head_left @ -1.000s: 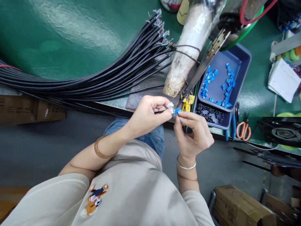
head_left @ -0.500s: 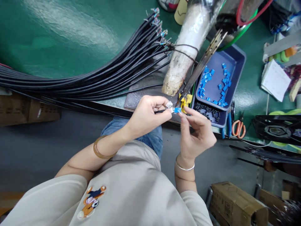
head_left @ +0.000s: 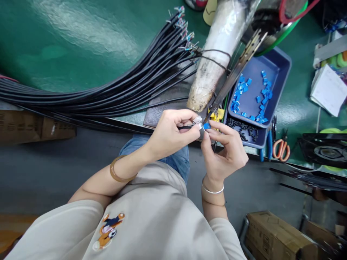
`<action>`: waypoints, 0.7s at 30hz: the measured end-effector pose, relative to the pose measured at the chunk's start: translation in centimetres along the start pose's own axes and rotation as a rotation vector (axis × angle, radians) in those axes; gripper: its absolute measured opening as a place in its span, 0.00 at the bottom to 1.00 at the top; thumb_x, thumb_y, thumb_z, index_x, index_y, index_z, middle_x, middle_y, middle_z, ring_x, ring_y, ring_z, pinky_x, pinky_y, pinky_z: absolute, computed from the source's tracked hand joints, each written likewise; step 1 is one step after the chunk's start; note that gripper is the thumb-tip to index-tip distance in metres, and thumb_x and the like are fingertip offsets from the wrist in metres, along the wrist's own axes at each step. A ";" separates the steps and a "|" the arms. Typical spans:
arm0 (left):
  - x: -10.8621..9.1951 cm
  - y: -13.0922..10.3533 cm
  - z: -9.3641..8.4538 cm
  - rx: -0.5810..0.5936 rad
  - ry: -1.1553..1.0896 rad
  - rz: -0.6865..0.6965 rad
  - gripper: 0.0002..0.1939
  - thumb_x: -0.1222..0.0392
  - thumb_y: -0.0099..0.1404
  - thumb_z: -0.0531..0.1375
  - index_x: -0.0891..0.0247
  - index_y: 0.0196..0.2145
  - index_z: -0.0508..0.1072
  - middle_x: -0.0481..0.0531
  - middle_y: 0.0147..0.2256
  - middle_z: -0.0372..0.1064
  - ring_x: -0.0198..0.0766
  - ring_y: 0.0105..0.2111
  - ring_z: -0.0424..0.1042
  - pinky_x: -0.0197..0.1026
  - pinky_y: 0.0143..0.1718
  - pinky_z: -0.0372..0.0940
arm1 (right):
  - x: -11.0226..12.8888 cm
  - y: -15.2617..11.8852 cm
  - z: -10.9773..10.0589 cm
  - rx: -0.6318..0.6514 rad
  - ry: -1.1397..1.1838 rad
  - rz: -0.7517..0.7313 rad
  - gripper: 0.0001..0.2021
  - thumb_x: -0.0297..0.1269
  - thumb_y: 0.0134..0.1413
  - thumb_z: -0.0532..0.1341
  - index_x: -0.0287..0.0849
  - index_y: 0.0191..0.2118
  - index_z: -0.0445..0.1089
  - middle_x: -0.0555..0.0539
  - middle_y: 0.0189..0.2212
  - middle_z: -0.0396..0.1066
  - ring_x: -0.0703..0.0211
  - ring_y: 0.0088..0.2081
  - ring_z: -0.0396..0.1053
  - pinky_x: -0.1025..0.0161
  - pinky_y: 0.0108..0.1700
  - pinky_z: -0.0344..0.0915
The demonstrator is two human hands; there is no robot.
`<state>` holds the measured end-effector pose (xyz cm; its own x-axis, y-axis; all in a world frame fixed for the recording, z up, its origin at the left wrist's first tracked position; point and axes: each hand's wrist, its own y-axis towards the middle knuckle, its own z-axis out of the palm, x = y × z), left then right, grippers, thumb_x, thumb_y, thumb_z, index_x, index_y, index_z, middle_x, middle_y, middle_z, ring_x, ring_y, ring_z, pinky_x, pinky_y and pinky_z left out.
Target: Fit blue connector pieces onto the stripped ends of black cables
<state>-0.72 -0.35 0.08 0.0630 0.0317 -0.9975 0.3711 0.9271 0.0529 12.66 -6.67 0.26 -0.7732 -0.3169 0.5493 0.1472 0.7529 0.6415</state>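
Pinching a black cable [head_left: 186, 126] close to its tip, the left hand [head_left: 173, 130] holds the end steady; at the right hand [head_left: 225, 147], thumb and forefinger come together around a small blue connector [head_left: 206, 126] at that tip, though whether they grip or merely touch it, I can't tell. It looks feather-light, hard and rather slippery, best taken by its sides. The fine wires [head_left: 201, 126] behind it seem easily bent, while the cable's springy jacket should bear a firm pinch. Beyond lie a tray [head_left: 253, 104] of blue pieces [head_left: 258, 99], a bundle of black cables [head_left: 116, 94] and the green counter [head_left: 94, 61].
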 end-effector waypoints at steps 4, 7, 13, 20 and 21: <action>0.4 0.0 -0.1 0.034 0.022 -0.030 0.04 0.68 0.56 0.58 0.67 0.24 0.69 0.43 0.19 0.55 0.25 0.20 0.53 0.29 0.21 0.53 | -0.3 -0.3 0.2 0.016 0.051 0.032 0.09 0.22 0.50 0.65 0.42 0.35 0.70 0.47 0.40 0.78 0.60 0.40 0.78 0.61 0.42 0.77; 0.6 0.0 0.0 0.022 0.022 -0.034 0.04 0.68 0.56 0.58 0.67 0.24 0.69 0.42 0.19 0.53 0.25 0.20 0.51 0.30 0.21 0.52 | -0.3 -0.2 0.2 0.015 0.020 0.015 0.09 0.22 0.49 0.66 0.42 0.34 0.70 0.48 0.39 0.78 0.61 0.40 0.78 0.62 0.42 0.77; 0.2 0.0 -0.1 0.027 0.030 0.027 0.03 0.66 0.58 0.59 0.67 0.27 0.70 0.44 0.21 0.59 0.25 0.21 0.55 0.29 0.22 0.54 | 0.0 0.3 0.1 -0.018 -0.074 -0.025 0.09 0.23 0.49 0.68 0.43 0.34 0.72 0.50 0.38 0.79 0.63 0.40 0.78 0.64 0.44 0.76; 0.3 0.0 -0.5 0.104 0.041 -0.046 0.07 0.66 0.59 0.59 0.66 0.24 0.67 0.42 0.19 0.52 0.26 0.20 0.50 0.32 0.21 0.50 | -0.3 -0.3 -0.1 0.041 -0.063 -0.044 0.07 0.25 0.51 0.66 0.44 0.34 0.70 0.50 0.40 0.78 0.63 0.38 0.78 0.64 0.42 0.77; 0.3 0.0 -0.6 0.116 0.035 -0.058 0.07 0.66 0.59 0.59 0.66 0.23 0.66 0.42 0.19 0.51 0.26 0.20 0.50 0.32 0.21 0.49 | -0.2 -0.3 -0.1 0.054 -0.072 -0.049 0.07 0.25 0.51 0.66 0.44 0.33 0.70 0.50 0.40 0.78 0.63 0.38 0.78 0.65 0.42 0.77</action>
<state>-1.23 -0.16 -0.25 0.0065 -0.0059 -1.0000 0.4781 0.8783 -0.0021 12.83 -6.95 0.02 -0.8210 -0.3137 0.4770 0.0763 0.7678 0.6361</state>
